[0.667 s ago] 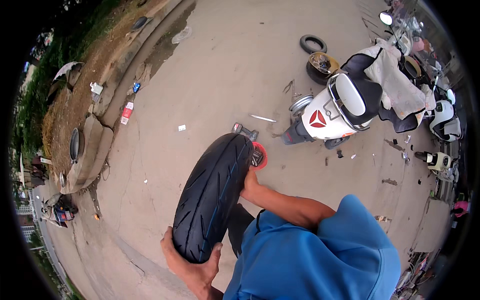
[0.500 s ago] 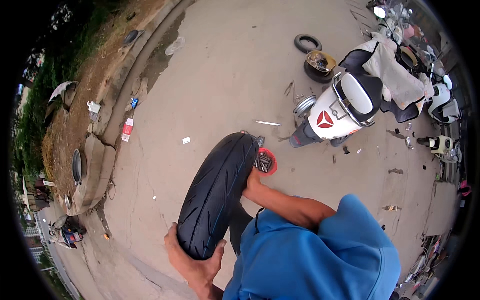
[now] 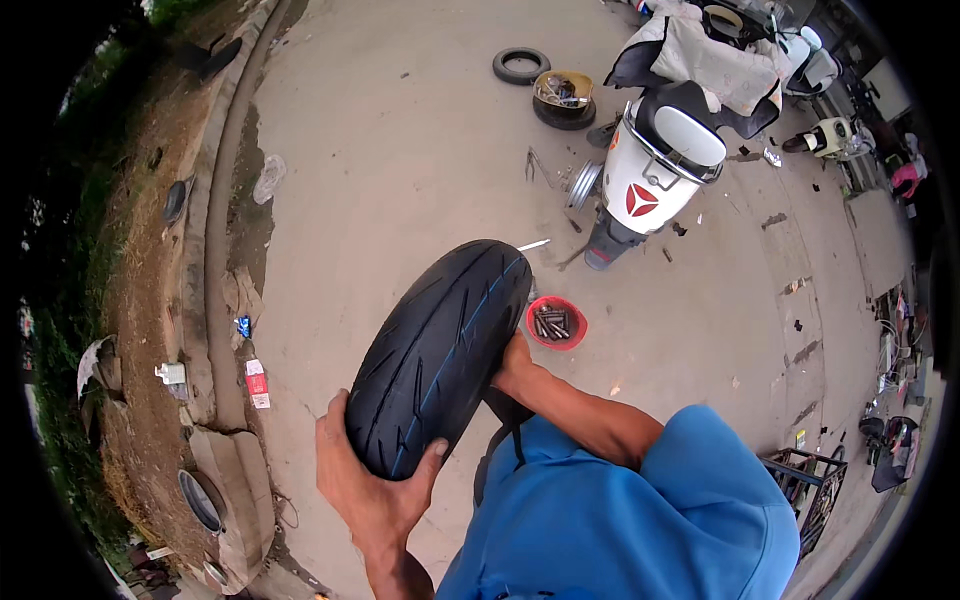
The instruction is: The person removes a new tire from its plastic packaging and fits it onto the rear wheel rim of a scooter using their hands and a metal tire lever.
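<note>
A black motorcycle tyre [image 3: 432, 350] with grooved tread and a thin blue line is held upright at an angle in front of my body. My left hand [image 3: 370, 480] grips its lower end, thumb and fingers spread around the tread. My right hand [image 3: 515, 365] holds the far end from the right side, its fingertips hidden by the tyre. Just beyond that hand, a red plastic bowl [image 3: 556, 324] of metal sockets rests on the ground, next to a tool half hidden behind the tyre.
A white scooter [image 3: 650, 190] with a loose wheel rim [image 3: 582, 186] stands ahead-right. Past them lie a loose tyre [image 3: 520, 65] and a yellow basin [image 3: 562, 88] of parts. A concrete kerb [image 3: 215, 150] borders dirt on the left. A metal frame [image 3: 805, 490] and more scooters are at the right.
The view has swung, shifting the scooter upward and the kerb-side items downward. Both hands still hold the tyre, which sits slightly higher in the picture, its top further right.
</note>
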{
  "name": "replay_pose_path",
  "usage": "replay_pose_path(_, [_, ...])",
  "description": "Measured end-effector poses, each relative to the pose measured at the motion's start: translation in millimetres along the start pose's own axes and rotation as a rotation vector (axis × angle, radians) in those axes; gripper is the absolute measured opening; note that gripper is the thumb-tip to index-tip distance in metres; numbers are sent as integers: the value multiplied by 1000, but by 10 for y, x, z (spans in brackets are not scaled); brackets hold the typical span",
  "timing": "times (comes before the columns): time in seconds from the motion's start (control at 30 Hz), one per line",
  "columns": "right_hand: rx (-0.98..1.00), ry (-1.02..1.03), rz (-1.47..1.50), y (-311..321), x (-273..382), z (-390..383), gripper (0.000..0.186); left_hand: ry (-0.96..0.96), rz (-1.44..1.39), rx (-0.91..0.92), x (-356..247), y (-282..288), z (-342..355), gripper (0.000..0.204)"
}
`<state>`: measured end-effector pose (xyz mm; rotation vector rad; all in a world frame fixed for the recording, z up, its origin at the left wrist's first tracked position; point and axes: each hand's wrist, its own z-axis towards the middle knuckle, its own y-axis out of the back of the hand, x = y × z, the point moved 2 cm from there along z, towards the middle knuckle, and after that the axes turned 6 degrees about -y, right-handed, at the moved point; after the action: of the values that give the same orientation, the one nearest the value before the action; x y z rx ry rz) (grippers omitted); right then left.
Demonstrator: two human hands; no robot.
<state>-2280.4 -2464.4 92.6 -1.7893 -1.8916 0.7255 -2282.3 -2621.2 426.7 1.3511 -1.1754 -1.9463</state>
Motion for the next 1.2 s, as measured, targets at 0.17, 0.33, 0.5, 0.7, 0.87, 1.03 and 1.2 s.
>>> replay_pose_path(0.17, [-60, 73, 44, -563, 218, 290, 51, -173, -3, -1, 445, -151, 806, 96])
replay_pose_path(0.33, [-94, 29, -52, -1296, 133, 1000, 55, -43, -30, -55, 923, 39, 1575, 92])
replay_pose_path(0.5, [-84, 67, -114, -1928, 345, 1197, 54, 57, -152, -108, 1215, 155, 2417, 88])
replay_pose_path(0.7, [-165, 134, 23, -2350, 844, 1274, 55, -12, -283, 20, 1402, -105, 3439, 86])
replay_pose_path(0.87, [-116, 249, 202, -2617, 1269, 1481, 55, -145, -390, 169, 1423, -436, 4381, 84])
replay_pose_path(1.03, [-212, 385, 376, -2950, 1687, 1872, 55, -274, -492, 289, 1421, -859, 5400, 85])
replay_pose_path(1.2, [-190, 553, 604, -3174, 1992, 2266, 55, -426, -565, 509, 1206, -1358, 6581, 88])
